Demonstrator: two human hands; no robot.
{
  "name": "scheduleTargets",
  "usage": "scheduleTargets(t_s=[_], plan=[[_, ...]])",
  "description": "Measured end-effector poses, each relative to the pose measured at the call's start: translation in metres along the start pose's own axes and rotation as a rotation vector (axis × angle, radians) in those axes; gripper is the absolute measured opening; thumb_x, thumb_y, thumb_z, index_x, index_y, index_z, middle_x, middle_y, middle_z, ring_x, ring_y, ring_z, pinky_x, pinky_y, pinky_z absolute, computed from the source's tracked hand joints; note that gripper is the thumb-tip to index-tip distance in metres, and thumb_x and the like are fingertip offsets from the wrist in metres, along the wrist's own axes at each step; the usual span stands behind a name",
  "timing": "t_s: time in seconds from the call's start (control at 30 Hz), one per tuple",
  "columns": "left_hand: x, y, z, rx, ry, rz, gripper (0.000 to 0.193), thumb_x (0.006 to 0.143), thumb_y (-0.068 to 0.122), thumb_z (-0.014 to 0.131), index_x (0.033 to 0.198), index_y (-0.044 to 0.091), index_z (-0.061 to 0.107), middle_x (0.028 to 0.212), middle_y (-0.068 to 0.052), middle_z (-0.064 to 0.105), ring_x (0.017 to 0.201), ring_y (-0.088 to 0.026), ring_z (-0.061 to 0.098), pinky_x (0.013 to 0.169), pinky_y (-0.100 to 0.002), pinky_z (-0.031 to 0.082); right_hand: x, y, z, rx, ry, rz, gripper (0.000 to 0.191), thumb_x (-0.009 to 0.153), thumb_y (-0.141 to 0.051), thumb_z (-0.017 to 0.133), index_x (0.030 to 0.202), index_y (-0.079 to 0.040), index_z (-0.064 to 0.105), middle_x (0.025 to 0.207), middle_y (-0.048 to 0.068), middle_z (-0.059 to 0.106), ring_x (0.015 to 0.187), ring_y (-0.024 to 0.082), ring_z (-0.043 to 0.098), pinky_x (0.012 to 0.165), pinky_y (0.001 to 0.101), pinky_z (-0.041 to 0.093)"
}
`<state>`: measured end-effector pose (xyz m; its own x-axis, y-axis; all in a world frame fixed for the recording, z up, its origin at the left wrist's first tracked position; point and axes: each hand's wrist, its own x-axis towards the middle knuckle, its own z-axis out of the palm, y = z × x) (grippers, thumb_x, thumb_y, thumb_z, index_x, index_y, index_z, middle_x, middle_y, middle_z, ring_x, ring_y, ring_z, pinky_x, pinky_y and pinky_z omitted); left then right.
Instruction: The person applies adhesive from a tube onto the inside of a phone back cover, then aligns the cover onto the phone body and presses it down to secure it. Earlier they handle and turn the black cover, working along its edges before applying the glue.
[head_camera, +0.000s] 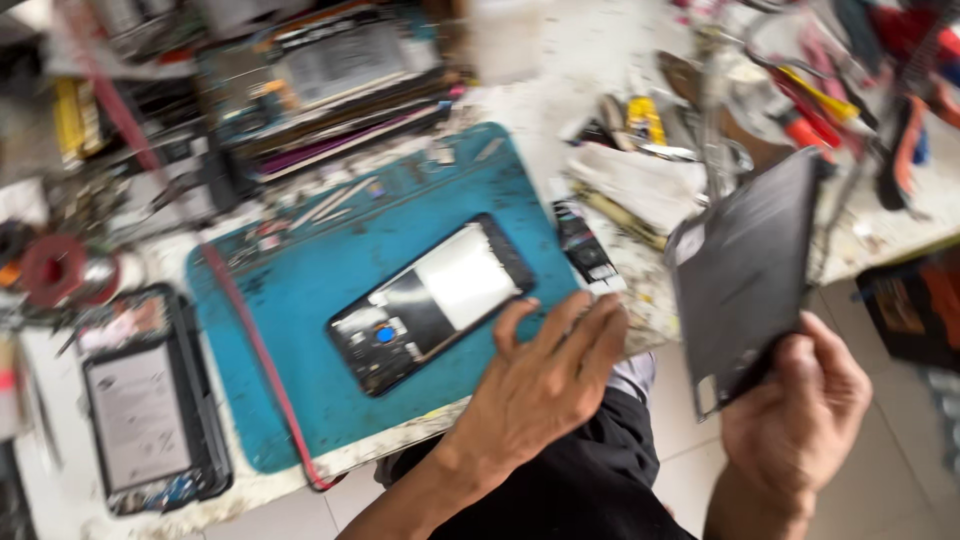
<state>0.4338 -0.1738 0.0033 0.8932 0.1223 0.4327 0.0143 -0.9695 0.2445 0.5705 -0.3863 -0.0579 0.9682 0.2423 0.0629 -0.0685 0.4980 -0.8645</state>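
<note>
Back cover (745, 270) is off, clasped in right hand (795, 415); left hand (540, 385), fingers spread and empty, rests beside the opened phone (430, 305) on the blue mat (300, 300).

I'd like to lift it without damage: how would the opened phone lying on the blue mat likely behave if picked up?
The opened phone looks flat and rigid, so it probably won't flop. Its exposed insides suggest it is fragile; gripping the edges seems safer. Lying flat on the blue mat, near the left hand, it is unlikely to roll or tip.

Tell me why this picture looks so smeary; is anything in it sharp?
In the head view, motion blur smears the tool clutter along the top; the left hand and opened phone on the blue mat are sharpest, and the dark panel in the right hand is soft.
</note>
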Motion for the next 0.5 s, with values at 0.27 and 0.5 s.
scheduleTargets(t_s=[0.27, 0.5], plan=[[0.007, -0.012, -0.017, -0.015, -0.102, -0.013, 0.027, 0.084, 0.007, 0.073, 0.109, 0.016, 0.071, 0.11, 0.001, 0.066, 0.117, -0.021, 0.057, 0.109, -0.051, 0.028, -0.01, -0.016, 0.055, -0.099, -0.001, 0.003, 0.008, 0.101, 0.012, 0.069, 0.108, 0.011, 0.068, 0.095, 0.012, 0.073, 0.081, 0.011, 0.07, 0.081, 0.0207, 0.055], [-0.012, -0.017, -0.058, -0.314, 0.102, -0.234, 0.02, 0.089, 0.002, 0.072, 0.106, 0.011, 0.071, 0.105, -0.001, 0.065, 0.101, -0.022, 0.061, 0.1, -0.047, 0.032, -0.013, -0.05, 0.125, -0.459, 0.074, 0.042, 0.012, 0.102, 0.002, 0.069, 0.111, 0.01, 0.072, 0.087, 0.007, 0.07, 0.073, 0.005, 0.061, 0.068, 0.0168, 0.046]])
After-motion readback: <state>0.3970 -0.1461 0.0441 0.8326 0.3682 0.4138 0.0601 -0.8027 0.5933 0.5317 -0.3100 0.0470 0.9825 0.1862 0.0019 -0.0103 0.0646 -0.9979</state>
